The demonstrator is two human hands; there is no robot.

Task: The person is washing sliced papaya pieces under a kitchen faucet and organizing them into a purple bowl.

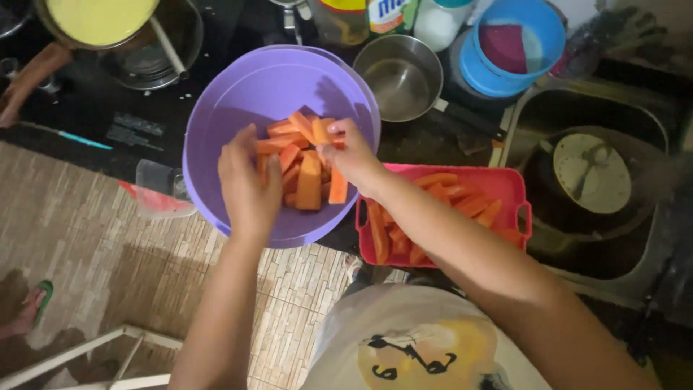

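A purple plastic basin [238, 101] sits on the dark counter and holds several orange fruit slices [309, 182]. My left hand [247, 189] reaches into the basin's near side, fingers curled among the slices; whether it grips one is hidden. Over the middle of the basin, my right hand [349, 153] pinches an orange slice [320, 130]. To the right of the basin stands a red rectangular tray [510, 185] with more orange slices [440, 198] in it.
A steel saucepan [401, 78] and a blue tub [521, 45] stand behind the basin. A sink [628, 115] at right holds a pot with a lid [592, 173]. A yellow-filled bowl [99, 19] sits at top left. Tiled floor lies below, with someone's foot [29, 309] in a green sandal.
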